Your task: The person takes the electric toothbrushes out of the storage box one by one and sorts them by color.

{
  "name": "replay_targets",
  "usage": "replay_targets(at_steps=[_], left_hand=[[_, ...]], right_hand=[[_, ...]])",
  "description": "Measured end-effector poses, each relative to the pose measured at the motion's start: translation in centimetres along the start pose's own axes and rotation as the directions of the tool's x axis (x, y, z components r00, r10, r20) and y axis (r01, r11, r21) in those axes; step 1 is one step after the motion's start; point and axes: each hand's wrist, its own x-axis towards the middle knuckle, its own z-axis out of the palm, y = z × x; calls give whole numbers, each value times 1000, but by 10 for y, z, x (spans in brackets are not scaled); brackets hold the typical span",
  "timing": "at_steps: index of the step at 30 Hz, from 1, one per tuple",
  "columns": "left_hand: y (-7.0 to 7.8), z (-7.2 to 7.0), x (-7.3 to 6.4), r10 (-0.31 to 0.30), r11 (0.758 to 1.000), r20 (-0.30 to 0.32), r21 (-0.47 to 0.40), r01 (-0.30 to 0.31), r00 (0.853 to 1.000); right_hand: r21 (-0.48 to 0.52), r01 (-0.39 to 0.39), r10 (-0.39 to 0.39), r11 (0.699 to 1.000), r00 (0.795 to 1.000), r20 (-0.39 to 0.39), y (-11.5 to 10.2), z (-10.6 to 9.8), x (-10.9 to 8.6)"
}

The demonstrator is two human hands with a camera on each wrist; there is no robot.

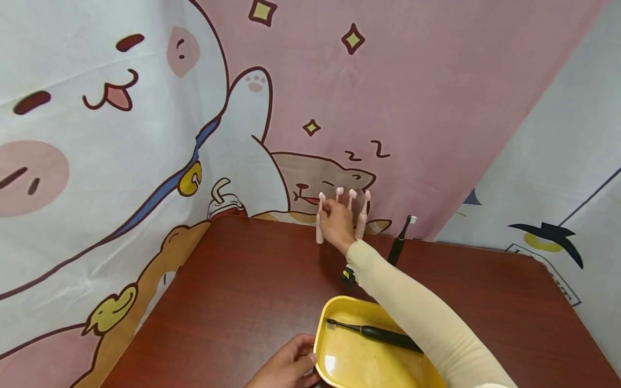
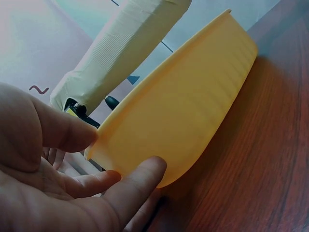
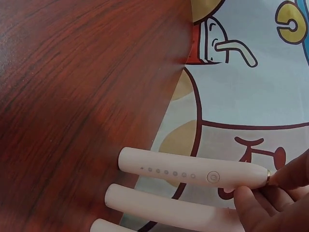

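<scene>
Upright on the table, at its back edge, stand several pale pink electric toothbrushes in a row. My right hand (image 1: 337,223) pinches the leftmost electric toothbrush (image 3: 178,166) at its narrow neck, thumb and fingertips just above the handle. Its base meets the tabletop in the right wrist view. A neighbouring pink toothbrush (image 3: 169,208) stands close beside it. Near me, my left hand (image 1: 291,364) holds the yellow tray (image 2: 178,96) at its left corner, fingertips at the rim and outer wall. Inside the tray lies a black electric toothbrush (image 1: 388,338), partly hidden by my right sleeve.
Another black toothbrush (image 1: 397,249) stands upright to the right of my right forearm. The sleeved forearm (image 1: 427,312) reaches across over the tray. Behind the brown table (image 1: 233,280) hangs a cartoon-printed cloth (image 1: 412,108).
</scene>
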Motion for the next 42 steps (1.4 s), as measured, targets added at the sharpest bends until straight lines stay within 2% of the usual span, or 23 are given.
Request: replay_targets(at_steps=[9,16,21,28,33,38,42], left_hand=[[-1,0,1,-10,1000,-2,-13,10,1000],[-2,0,2,-6,1000,-7,-11,6,1000],[-1,0,2,10,1000,12,-7,-10,1000],[0,2,0,-6,1000,-9,13,6,1000],[0,3,0,-9,1000,-13,14,9,1000],[0,3,0,-14,1000,-8,12,14,1000],[0,4,0,-19,1000,-7,19,19,1000]], right_hand=[[-23,-19,19,1000,1000,-10,-3,-3,2],[-55,18,-20,998,999,-34,-7,-7,5],[-44,18,-20,999,999,-30,-13,-14,5],[-42,1,-1,999,1000,-10,-15,-21,3],[-45,-10,11,999,1000,3,-16,-31,-2],[29,-33,31,999,998,50,-16,-48,-15],[72,-21,15,997,996,84,-20,-68,-28]])
